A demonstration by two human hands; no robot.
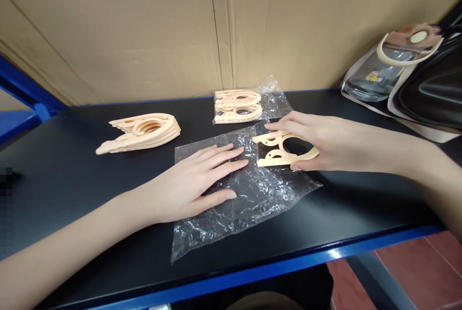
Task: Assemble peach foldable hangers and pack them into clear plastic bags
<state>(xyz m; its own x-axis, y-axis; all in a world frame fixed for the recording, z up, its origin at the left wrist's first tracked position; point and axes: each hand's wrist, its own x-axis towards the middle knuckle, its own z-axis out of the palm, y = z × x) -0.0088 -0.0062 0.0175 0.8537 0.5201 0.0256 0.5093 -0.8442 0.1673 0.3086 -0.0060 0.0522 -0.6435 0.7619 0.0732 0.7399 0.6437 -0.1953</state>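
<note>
My left hand (197, 180) lies flat with fingers stretched out on a crumpled clear plastic bag (249, 204) on the black table. My right hand (319, 141) grips a folded cream plastic hanger (279, 156) by its curved end, at the bag's upper right edge. A loose stack of the same cream hangers (144, 132) lies to the left. Farther back sits another clear bag with hangers inside (238, 105).
The black table (72, 175) has a blue front edge (288, 264). A cardboard wall (180, 26) stands behind it. At the right rear lie a glass-lidded container (390, 69) and a black object (433, 88). Red floor tiles show below right.
</note>
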